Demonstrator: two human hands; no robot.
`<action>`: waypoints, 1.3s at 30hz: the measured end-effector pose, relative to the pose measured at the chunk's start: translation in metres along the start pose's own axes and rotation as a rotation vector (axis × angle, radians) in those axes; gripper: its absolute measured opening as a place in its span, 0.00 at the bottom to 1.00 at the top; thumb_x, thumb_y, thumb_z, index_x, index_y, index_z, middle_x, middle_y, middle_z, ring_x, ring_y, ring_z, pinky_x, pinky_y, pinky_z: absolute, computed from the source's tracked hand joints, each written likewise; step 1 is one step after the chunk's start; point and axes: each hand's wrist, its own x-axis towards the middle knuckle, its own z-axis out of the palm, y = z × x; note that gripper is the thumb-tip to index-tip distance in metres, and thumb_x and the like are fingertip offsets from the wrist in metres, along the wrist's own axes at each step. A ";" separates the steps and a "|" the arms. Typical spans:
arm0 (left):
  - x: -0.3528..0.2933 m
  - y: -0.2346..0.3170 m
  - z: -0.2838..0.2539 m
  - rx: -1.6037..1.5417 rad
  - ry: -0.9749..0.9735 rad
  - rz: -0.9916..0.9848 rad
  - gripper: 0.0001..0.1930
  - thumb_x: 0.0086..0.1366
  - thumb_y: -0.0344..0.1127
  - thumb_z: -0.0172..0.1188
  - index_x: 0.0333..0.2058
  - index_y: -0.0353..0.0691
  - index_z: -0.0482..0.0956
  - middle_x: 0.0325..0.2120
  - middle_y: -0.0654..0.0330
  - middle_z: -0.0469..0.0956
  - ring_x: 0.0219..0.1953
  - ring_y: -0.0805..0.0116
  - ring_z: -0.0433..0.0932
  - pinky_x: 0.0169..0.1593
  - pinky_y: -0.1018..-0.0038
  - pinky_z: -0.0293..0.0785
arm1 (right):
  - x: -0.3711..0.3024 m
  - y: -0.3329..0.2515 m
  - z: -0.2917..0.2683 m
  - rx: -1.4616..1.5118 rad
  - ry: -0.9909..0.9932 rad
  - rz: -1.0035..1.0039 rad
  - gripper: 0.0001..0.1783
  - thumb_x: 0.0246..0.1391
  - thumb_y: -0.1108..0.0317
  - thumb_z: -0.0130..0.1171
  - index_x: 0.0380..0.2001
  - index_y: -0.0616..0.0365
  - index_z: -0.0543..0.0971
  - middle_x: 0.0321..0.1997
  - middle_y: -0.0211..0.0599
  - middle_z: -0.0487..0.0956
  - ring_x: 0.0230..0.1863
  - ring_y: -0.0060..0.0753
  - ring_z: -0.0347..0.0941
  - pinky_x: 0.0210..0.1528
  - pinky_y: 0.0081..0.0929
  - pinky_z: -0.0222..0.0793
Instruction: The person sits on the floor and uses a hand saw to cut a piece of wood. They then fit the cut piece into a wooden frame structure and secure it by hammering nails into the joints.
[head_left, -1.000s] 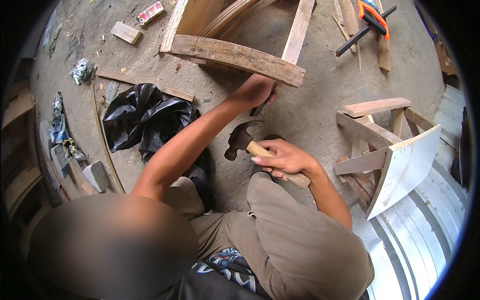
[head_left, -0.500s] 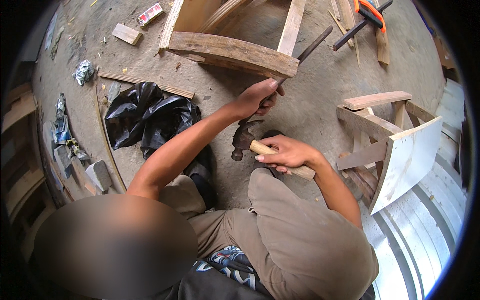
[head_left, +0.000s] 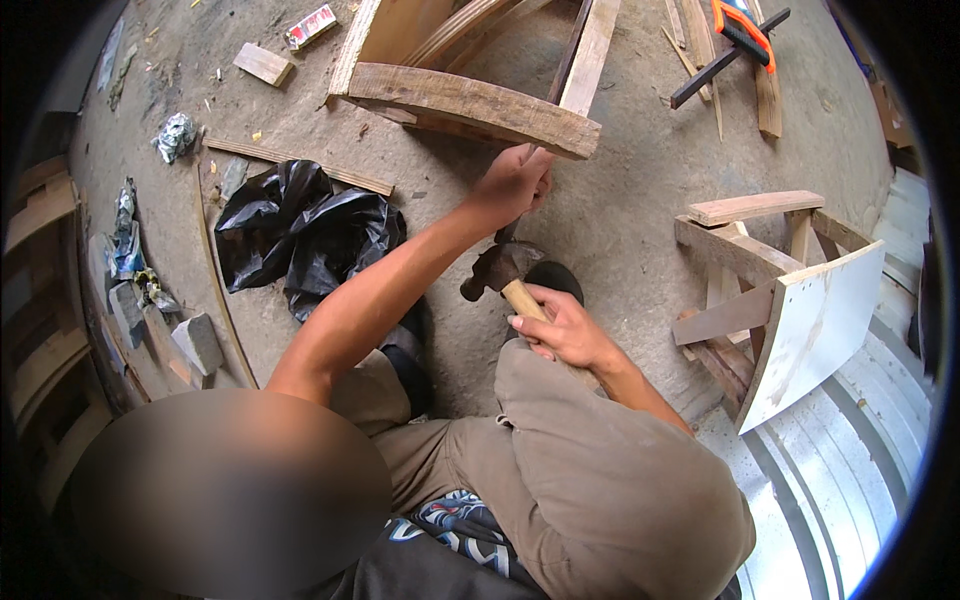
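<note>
My left hand [head_left: 515, 182] is closed round a dark metal pry bar [head_left: 567, 65]. The bar passes under the front rail of a wooden frame [head_left: 470, 100], and its upper length shows inside the frame beside a side slat. Its near end comes out below my fist, close to the hammer head. In my right hand [head_left: 570, 325] is a claw hammer [head_left: 495, 272], gripped by its pale wooden handle above my right knee. The hammer's rusty head points up and left. My fingers hide part of both tools.
A black plastic bag [head_left: 300, 225] lies left of my left arm, near a thin wooden strip [head_left: 300, 165]. At the right stands a small wooden frame with a white panel [head_left: 820, 330], beside corrugated metal sheets [head_left: 800, 480]. An orange-handled tool [head_left: 745, 35] rests far right on wood strips.
My left hand has turned the pry bar more upright, bringing it behind the frame's front rail. My right hand and the hammer have shifted slightly, with the hammer head tilting.
</note>
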 end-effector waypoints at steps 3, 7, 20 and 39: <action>-0.008 -0.005 0.010 -0.018 0.039 -0.001 0.18 0.73 0.47 0.46 0.25 0.44 0.63 0.16 0.68 0.59 0.15 0.77 0.57 0.18 0.76 0.55 | -0.011 0.002 0.006 0.043 0.024 0.024 0.21 0.62 0.69 0.56 0.56 0.66 0.68 0.26 0.23 0.67 0.17 0.13 0.61 0.20 0.17 0.60; -0.016 -0.018 0.018 -0.072 0.048 -0.026 0.21 0.72 0.52 0.49 0.26 0.44 0.63 0.17 0.68 0.61 0.17 0.79 0.59 0.20 0.77 0.57 | -0.029 0.008 0.008 0.066 0.036 0.055 0.26 0.63 0.70 0.56 0.61 0.65 0.65 0.27 0.23 0.67 0.18 0.13 0.60 0.21 0.17 0.60; -0.018 -0.017 0.019 -0.073 -0.085 -0.131 0.26 0.72 0.60 0.44 0.24 0.44 0.62 0.16 0.67 0.62 0.17 0.78 0.60 0.20 0.78 0.59 | -0.042 -0.004 -0.001 -0.105 -0.038 0.142 0.16 0.64 0.64 0.56 0.50 0.60 0.70 0.26 0.19 0.64 0.22 0.11 0.60 0.23 0.15 0.58; -0.038 -0.016 0.001 0.226 0.312 -0.200 0.31 0.71 0.63 0.42 0.29 0.38 0.71 0.20 0.64 0.65 0.25 0.72 0.63 0.33 0.73 0.62 | -0.047 -0.035 -0.005 -1.169 0.608 -0.340 0.16 0.59 0.63 0.59 0.41 0.66 0.72 0.33 0.59 0.78 0.35 0.64 0.76 0.36 0.50 0.72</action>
